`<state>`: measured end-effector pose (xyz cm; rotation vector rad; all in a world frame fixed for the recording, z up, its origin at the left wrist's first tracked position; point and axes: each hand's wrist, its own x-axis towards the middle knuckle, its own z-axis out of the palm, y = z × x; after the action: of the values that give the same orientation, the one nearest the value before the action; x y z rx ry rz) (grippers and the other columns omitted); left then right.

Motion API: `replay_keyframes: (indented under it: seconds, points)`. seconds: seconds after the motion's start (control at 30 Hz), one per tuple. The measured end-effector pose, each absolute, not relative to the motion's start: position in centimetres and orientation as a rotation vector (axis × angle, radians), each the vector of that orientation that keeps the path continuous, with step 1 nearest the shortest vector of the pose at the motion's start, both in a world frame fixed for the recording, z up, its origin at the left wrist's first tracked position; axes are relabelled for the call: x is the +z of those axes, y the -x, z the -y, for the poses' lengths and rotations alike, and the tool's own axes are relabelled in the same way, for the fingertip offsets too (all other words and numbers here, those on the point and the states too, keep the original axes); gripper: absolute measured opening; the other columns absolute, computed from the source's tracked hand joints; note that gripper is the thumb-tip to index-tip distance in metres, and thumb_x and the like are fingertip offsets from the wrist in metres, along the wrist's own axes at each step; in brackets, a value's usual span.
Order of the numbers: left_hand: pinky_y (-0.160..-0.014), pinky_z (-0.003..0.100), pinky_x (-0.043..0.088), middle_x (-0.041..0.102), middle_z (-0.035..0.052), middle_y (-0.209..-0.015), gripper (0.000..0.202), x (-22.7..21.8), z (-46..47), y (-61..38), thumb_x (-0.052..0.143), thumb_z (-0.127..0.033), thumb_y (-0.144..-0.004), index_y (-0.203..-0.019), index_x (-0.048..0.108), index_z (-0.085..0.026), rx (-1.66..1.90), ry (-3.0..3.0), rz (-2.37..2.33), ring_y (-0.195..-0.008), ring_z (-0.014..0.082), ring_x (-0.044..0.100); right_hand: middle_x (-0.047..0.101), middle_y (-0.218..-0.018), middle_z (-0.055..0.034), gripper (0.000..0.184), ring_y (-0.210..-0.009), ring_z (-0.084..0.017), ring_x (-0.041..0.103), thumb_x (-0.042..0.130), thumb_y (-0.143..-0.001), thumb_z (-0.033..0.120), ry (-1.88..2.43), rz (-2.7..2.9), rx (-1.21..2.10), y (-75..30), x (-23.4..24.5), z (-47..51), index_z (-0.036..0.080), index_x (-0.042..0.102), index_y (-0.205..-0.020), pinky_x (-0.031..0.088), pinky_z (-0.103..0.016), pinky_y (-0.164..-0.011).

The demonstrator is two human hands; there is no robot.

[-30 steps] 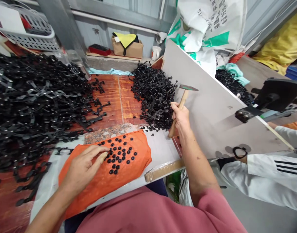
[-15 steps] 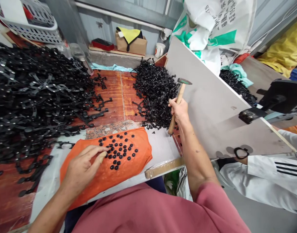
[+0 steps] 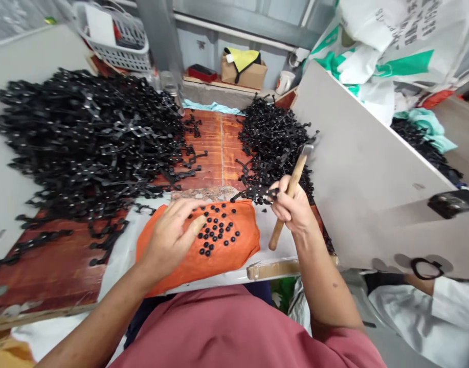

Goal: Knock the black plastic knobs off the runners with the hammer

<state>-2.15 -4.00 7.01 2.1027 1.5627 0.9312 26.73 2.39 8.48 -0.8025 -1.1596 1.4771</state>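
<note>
My right hand (image 3: 293, 207) is closed round the wooden handle of a small hammer (image 3: 291, 189), whose metal head points up and away. Its fingertips also pinch a black plastic strip piece (image 3: 257, 193) pulled from the smaller black pile (image 3: 274, 140). My left hand (image 3: 172, 236) lies on an orange cloth (image 3: 242, 245), fingers loosely spread, thumb beside several small black caps (image 3: 217, 231) scattered on the cloth.
A big heap of black plastic pieces (image 3: 84, 138) covers the left of the red-brown table (image 3: 219, 148). A grey board (image 3: 364, 168) leans on the right. Another person's white sleeve (image 3: 441, 306) is at lower right. A white basket (image 3: 115, 41), box (image 3: 244, 69) and mug (image 3: 285, 82) stand behind.
My right hand has come down and nearer with the hammer and now also pinches a black strip piece. The camera view has swung left. The left hand stays on the cloth.
</note>
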Motion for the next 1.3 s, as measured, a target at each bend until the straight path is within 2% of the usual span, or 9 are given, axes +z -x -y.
replay_keyframes:
  seconds: [0.1,0.17,0.27,0.43,0.5,0.6,0.77,0.87,1.3]
  points:
    - [-0.109,0.044,0.042,0.068,0.0076,-0.129,0.034,8.4,3.6,1.1,0.042,-0.035,-0.105,-0.124,0.066,-0.02,0.835,-2.226,-1.576,-0.122,0.0258,0.057,0.07,-0.093,0.0017,0.031,-0.033,-0.001,0.036,0.082,-0.083,0.036,0.825,1.296,1.522,-25.5,7.3,0.2,0.023,0.054,-0.082,0.023,-0.018,-0.031]
    - [-0.108,0.045,0.041,0.069,0.0075,-0.125,0.032,8.8,3.5,0.6,0.042,-0.035,-0.105,-0.121,0.067,-0.021,0.784,-2.264,-1.612,-0.12,0.0267,0.057,0.07,-0.095,-0.0017,0.028,-0.04,-0.004,0.045,0.081,-0.085,0.035,0.888,1.415,1.473,-24.9,6.6,1.8,0.022,0.056,-0.079,0.031,-0.021,-0.035]
    - [-0.097,0.04,0.043,0.072,0.0051,-0.111,0.027,8.6,3.9,-0.1,0.045,-0.036,-0.105,-0.109,0.068,-0.022,0.784,-2.18,-1.574,-0.108,0.0242,0.06,0.065,-0.079,-0.0015,0.028,-0.06,-0.014,0.058,0.077,-0.088,0.036,0.934,1.609,1.335,-23.7,5.5,3.9,0.022,0.057,-0.074,0.047,-0.026,-0.054]
    - [-0.066,0.027,0.041,0.06,-0.0029,-0.073,0.03,7.5,5.2,0.5,0.042,-0.037,-0.103,-0.083,0.055,-0.02,0.767,-1.702,-1.351,-0.068,0.0136,0.054,0.063,-0.077,0.0013,0.016,-0.069,-0.016,0.059,0.067,-0.094,0.029,0.956,1.878,1.32,-21.0,4.4,6.6,0.023,0.06,-0.081,0.047,-0.027,-0.065]
    - [-0.064,0.026,0.039,0.057,-0.0039,-0.069,0.029,7.0,5.9,1.9,0.042,-0.039,-0.101,-0.083,0.055,-0.021,0.741,-1.638,-1.4,-0.065,0.0131,0.052,0.069,-0.086,-0.0002,0.007,-0.077,-0.018,0.064,0.068,-0.094,0.03,1.036,1.892,1.337,-20.7,4.4,7.3,0.024,0.066,-0.091,0.05,-0.028,-0.072]
    - [-0.067,0.027,0.04,0.058,-0.0027,-0.071,0.03,5.9,7.2,5.1,0.04,-0.04,-0.101,-0.082,0.054,-0.021,0.699,-1.717,-1.612,-0.069,0.0147,0.054,0.076,-0.099,-0.0037,0.015,-0.09,-0.022,0.07,0.068,-0.095,0.037,1.209,1.725,1.308,-22.2,4.2,8.1,0.026,0.07,-0.104,0.054,-0.032,-0.081]
    - [-0.068,0.029,0.04,0.06,0.0013,-0.073,0.038,3.8,9.5,7.8,0.035,-0.037,-0.102,-0.073,0.053,-0.021,0.479,-1.89,-1.657,-0.072,0.0171,0.057,0.068,-0.073,-0.0006,0.022,-0.066,-0.019,0.062,0.063,-0.094,0.045,1.571,1.597,1.065,-26.6,1.7,9.4,0.025,0.067,-0.089,0.05,-0.029,-0.062]
    - [-0.07,0.03,0.04,0.061,0.0019,-0.074,0.039,2.6,10.2,6.5,0.034,-0.035,-0.104,-0.071,0.051,-0.021,0.406,-1.951,-1.627,-0.074,0.0177,0.058,0.059,-0.064,0.0024,0.03,-0.056,-0.017,0.053,0.056,-0.096,0.051,1.655,1.595,1.087,-27.7,-0.3,10.4,0.023,0.067,-0.094,0.042,-0.027,-0.052]
    - [-0.077,0.033,0.039,0.069,0.0042,-0.079,0.038,0.9,10.1,4.2,0.036,-0.034,-0.107,-0.078,0.057,-0.02,0.189,-2.094,-1.667,-0.079,0.0208,0.063,0.051,-0.064,0.0049,0.034,-0.056,-0.015,0.046,0.055,-0.099,0.053,1.705,1.466,1.145,-27.5,-2.9,11.2,0.022,0.066,-0.104,0.038,-0.026,-0.051]
